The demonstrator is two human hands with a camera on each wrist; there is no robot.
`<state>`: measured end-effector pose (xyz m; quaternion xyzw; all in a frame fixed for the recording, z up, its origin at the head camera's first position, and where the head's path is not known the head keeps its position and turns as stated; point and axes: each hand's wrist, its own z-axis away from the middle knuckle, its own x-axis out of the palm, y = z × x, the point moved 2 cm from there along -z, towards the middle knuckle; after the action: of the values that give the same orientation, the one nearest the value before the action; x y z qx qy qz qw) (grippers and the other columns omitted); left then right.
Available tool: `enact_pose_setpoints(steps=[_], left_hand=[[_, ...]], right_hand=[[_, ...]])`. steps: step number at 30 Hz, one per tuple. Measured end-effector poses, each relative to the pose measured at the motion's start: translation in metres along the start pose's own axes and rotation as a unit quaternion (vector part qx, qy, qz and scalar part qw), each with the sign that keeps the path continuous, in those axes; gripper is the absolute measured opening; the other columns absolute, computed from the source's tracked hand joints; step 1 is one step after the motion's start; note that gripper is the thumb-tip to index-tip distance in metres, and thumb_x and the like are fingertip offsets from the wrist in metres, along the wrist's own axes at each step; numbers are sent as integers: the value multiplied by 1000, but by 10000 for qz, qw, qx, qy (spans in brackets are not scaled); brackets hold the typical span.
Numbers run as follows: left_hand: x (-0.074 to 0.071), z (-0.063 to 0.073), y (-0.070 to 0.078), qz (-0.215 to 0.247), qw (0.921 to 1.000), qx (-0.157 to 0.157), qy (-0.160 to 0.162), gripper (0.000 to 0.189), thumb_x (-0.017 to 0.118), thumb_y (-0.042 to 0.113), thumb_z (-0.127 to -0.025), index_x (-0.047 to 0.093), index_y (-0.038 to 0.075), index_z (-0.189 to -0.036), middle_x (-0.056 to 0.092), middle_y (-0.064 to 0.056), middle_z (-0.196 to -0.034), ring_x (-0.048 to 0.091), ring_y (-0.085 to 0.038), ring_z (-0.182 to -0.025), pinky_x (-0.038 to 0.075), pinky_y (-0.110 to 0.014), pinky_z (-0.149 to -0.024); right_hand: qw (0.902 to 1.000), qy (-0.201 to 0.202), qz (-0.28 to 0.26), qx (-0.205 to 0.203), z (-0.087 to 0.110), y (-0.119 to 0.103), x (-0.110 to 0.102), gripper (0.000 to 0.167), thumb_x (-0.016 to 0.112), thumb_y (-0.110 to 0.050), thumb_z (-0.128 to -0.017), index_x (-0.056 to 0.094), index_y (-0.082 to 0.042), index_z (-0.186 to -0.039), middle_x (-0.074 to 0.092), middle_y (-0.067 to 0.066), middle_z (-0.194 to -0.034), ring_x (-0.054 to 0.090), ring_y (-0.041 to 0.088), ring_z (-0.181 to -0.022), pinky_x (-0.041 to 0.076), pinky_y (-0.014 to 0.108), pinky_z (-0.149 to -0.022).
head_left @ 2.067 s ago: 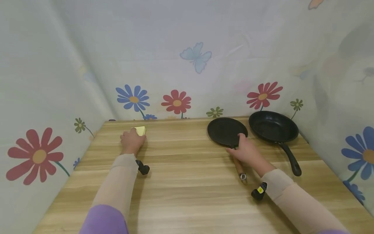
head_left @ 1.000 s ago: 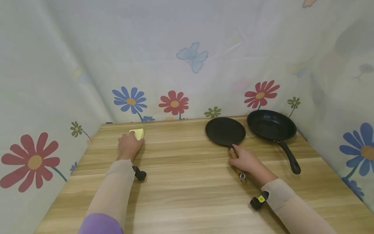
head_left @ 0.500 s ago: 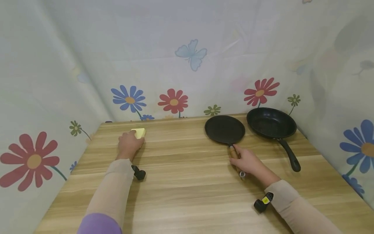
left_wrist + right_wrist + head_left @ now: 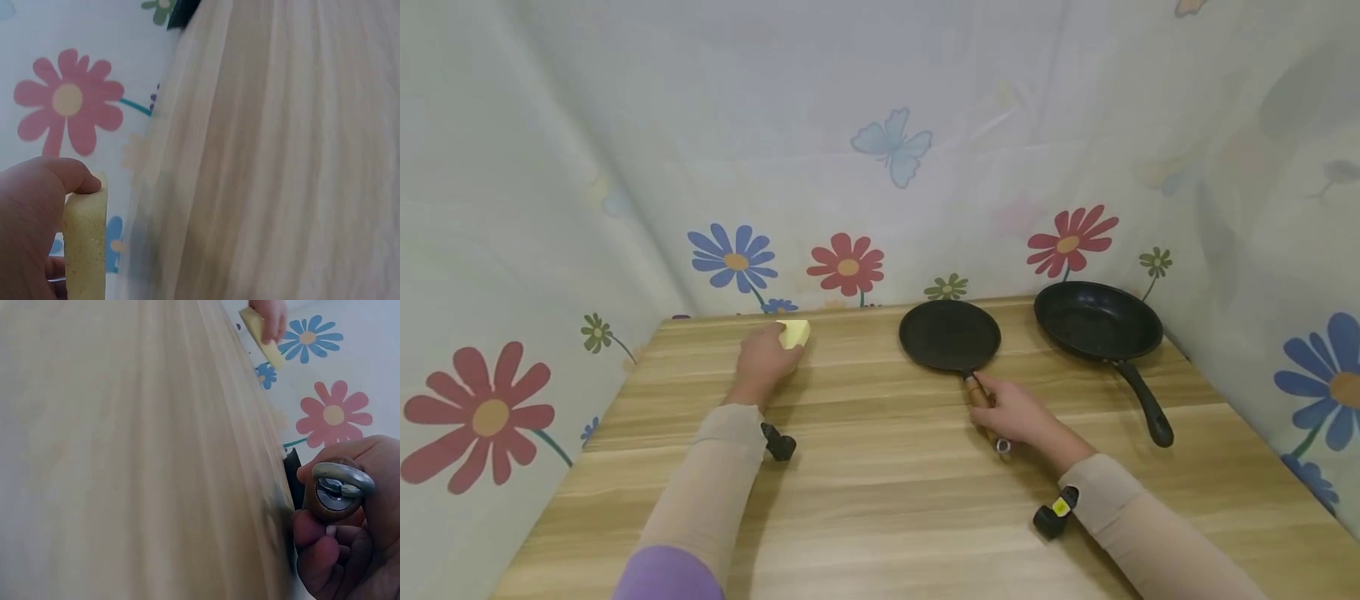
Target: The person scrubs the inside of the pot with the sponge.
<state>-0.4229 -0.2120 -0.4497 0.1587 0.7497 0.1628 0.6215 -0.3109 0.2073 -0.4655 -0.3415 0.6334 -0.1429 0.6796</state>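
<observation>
My left hand (image 4: 763,363) grips a yellow sponge (image 4: 795,334), at the back left over the table. Tiny pores show on the sponge (image 4: 86,247) in the left wrist view, with the thumb pressing its top edge. My right hand (image 4: 1017,413) is wrapped round the wooden handle (image 4: 977,398) of a flat black crepe pan (image 4: 950,335). In the right wrist view, a metal hanging ring (image 4: 344,477) caps the end of that handle, and the fingers curl beneath it. The pan's flat face points up; part of the handle is hidden by the hand.
A deeper black frying pan (image 4: 1097,321) stands at the back right, its black handle (image 4: 1144,404) angled toward the front. The wood-grain table (image 4: 865,483) meets a flower-printed cloth backdrop (image 4: 880,200) behind and at both sides.
My right hand has slid from the crepe pan's rim to its handle and gripped it. The crepe pan has shifted left. My left hand has moved right with the sponge.
</observation>
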Motion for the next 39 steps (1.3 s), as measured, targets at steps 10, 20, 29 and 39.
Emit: enact_pose_setpoints(steps=[10, 20, 29, 39], left_hand=[[9, 0, 51, -10, 9979, 643, 26, 65, 63, 38, -88, 54, 0, -140, 59, -27, -129, 53, -42, -115, 45, -53, -93], [20, -3, 91, -54, 9957, 922, -120, 63, 64, 37, -88, 55, 4, -141, 55, -23, -136, 54, -40, -119, 46, -51, -99], [35, -15, 118, -341, 9899, 1371, -102, 56, 65, 36, -89, 61, 5, -136, 57, -21, -132, 54, -36, -118, 46, -48, -100], [55, -21, 142, -612, 9872, 1466, -139, 48, 66, 36, -91, 67, 8, -131, 63, -17, -126, 56, -35, -116, 46, -47, -99]], right_hand=[[9986, -287, -285, -327, -10, -11, 14, 76, 67, -21, -86, 40, 1, -153, 62, 4, -74, 52, 11, -44, 48, 31, -43], [9954, -565, -318, -712, -13, -26, 26, 73, 69, -18, -88, 41, -1, -153, 65, 7, -89, 55, 10, -47, 50, 31, -47], [9939, -666, -227, -846, -14, -36, 32, 73, 68, -20, -88, 41, -3, -154, 65, 11, -98, 56, 10, -54, 50, 30, -54], [9942, -696, -202, -798, -16, -33, 36, 74, 69, -21, -88, 40, -5, -155, 65, 8, -96, 57, 11, -56, 50, 30, -56]])
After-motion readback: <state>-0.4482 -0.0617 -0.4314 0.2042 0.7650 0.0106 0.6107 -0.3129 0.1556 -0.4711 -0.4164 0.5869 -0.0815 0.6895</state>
